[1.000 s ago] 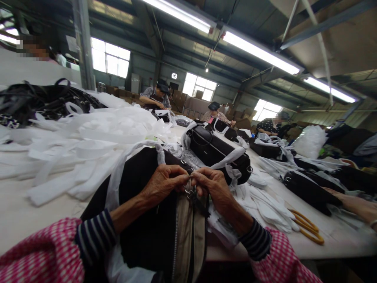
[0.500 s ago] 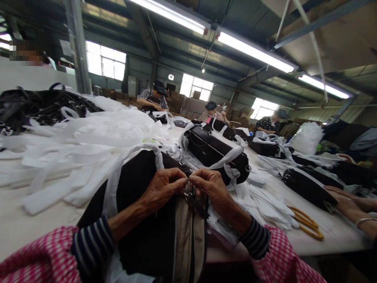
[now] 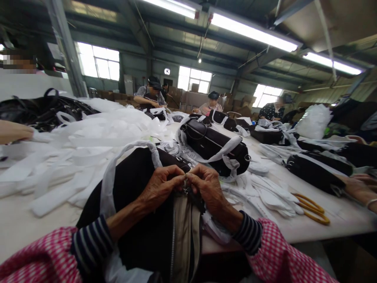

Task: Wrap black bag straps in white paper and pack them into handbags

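A black handbag (image 3: 138, 220) with a beige lining and an open zip lies in front of me, half over the table edge, its handle wrapped in white paper (image 3: 118, 165). My left hand (image 3: 160, 184) and my right hand (image 3: 206, 186) meet above the zip end, both pinched on a small metal zipper pull (image 3: 186, 190). The fingertips touch each other there.
A second black handbag (image 3: 212, 147) with white-wrapped handles lies just beyond. Heaps of white paper strips (image 3: 88, 137) cover the left of the table (image 3: 17, 224). Yellow-handled scissors (image 3: 313, 206) lie at right by a co-worker's hand (image 3: 357, 188). Other people sit farther along; another hand (image 3: 14, 131) shows at left.
My hands stay pinched at the zip end, barely shifting. The view has turned slightly. A hand has come into view at the left edge, and the co-worker's hand at right has moved.
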Motion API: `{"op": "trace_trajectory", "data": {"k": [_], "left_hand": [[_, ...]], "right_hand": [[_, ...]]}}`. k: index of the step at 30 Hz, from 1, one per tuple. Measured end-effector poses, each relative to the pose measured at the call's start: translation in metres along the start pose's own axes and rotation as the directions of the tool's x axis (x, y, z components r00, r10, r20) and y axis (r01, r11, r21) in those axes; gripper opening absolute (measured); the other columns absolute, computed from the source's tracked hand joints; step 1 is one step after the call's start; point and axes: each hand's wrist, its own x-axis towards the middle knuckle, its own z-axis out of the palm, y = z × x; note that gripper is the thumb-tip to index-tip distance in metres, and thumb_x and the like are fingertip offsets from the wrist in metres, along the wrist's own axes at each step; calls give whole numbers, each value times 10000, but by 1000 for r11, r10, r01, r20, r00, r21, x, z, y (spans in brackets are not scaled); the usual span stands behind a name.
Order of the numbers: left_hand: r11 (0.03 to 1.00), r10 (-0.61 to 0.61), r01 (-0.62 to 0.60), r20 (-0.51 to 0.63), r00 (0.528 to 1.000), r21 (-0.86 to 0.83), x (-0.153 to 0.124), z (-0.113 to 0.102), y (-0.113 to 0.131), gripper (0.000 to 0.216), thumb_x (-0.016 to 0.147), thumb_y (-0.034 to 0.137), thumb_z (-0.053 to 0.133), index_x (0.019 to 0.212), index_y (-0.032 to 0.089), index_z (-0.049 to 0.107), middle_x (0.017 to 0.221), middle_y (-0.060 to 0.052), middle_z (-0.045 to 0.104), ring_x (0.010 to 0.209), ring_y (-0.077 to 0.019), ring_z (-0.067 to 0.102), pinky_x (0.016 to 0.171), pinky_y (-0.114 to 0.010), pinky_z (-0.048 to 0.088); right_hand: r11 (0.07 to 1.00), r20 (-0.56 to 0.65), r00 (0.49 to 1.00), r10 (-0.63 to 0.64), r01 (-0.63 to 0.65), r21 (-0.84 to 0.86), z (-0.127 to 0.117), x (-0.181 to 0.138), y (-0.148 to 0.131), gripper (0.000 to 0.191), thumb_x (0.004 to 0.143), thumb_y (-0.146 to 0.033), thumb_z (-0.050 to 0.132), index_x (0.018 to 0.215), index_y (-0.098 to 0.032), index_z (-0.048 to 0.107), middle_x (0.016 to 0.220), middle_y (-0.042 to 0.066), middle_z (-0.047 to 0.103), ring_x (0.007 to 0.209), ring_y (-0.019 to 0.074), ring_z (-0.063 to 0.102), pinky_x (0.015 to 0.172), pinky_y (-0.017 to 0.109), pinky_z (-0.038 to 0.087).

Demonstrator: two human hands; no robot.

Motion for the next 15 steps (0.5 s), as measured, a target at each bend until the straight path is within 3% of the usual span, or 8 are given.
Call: {"op": "trace_trajectory", "data": {"k": [3, 7, 10, 13, 15], "left_hand": [[1000, -2, 2, -6, 1000, 15, 1, 2, 2, 220, 868, 360, 716, 838, 144, 742, 703, 5, 675, 641, -110, 579, 608, -207, 450], [995, -27, 29, -19, 999, 97, 1, 1, 8, 285, 870, 423, 707, 859, 140, 744, 737, -11, 688, 670, -133, 606, 636, -228, 474], [966, -30, 22, 28, 999, 256, -3, -7, 24, 302, 895, 426, 680, 1043, 169, 738, 861, -26, 730, 757, -171, 659, 712, -268, 519], [831, 86, -143, 129, 988, 537, -18, -18, 49, 299, 964, 344, 592, 1231, 253, 693, 1161, -34, 724, 914, -190, 690, 860, -311, 536], [670, 149, -319, 299, 943, 671, -36, -23, 63, 337, 999, 206, 469, 1227, 300, 698, 1334, -22, 659, 1054, -191, 675, 937, -310, 519]], "right_hand": [[1000, -7, 1000, -13, 13, 12, 3, 2, 3, 233, 806, -307, 734, 671, -161, 613, 479, -65, 507, 412, 60, 396, 431, 194, 298], [1000, 52, 999, -15, 14, 20, 2, 9, 6, 250, 811, -356, 732, 705, -161, 617, 563, -42, 586, 415, 65, 428, 433, 206, 324], [998, 142, 990, -17, 25, -53, -18, 8, -4, 246, 818, -374, 735, 738, -160, 645, 625, -18, 630, 490, 103, 525, 505, 236, 400], [947, 119, 987, -106, 136, -291, -55, -13, -26, 201, 862, -366, 719, 841, -166, 716, 777, 19, 683, 714, 158, 623, 675, 281, 474], [862, 188, 977, -102, 181, -473, -80, -39, -40, 237, 918, -417, 693, 965, -190, 742, 986, 49, 707, 897, 195, 645, 799, 316, 499]]}}
